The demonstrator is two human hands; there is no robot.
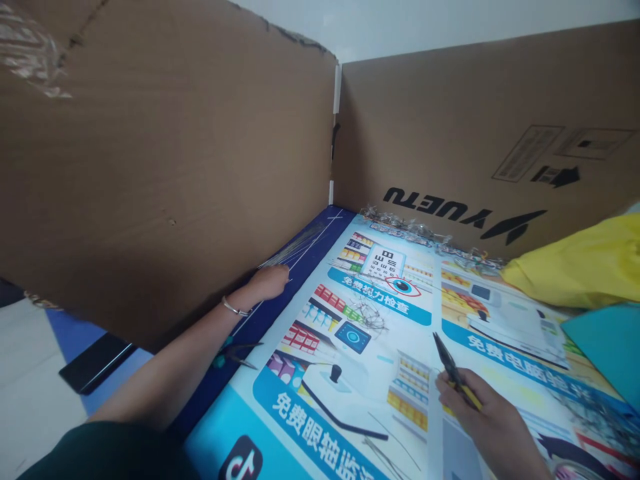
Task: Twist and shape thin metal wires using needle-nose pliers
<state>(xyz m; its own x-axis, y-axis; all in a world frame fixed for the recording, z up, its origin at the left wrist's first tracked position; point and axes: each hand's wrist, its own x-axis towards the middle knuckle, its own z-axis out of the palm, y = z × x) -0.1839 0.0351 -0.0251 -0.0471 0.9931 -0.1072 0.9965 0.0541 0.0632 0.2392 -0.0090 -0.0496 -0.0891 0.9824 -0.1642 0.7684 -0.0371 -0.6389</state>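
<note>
My left hand (pixel 267 281) reaches forward along the left cardboard wall, fingers closed at the near end of a bundle of thin metal wires (pixel 295 250) lying on the blue strip; a bracelet circles the wrist. My right hand (pixel 480 417), low at the right, grips pliers (pixel 453 370) with yellow handles, the dark jaws pointing up and away. A small tangle of wire (pixel 367 313) lies on the printed poster (pixel 350 400) between the hands.
Tall cardboard walls (pixel 165 160) stand at the left and back. Scraps of wire (pixel 415 230) lie along the back wall. A yellow bag (pixel 580 263) and teal sheet (pixel 607 347) sit right. Another tool (pixel 235 353) lies beside my forearm; a dark phone (pixel 95 363) lies far left.
</note>
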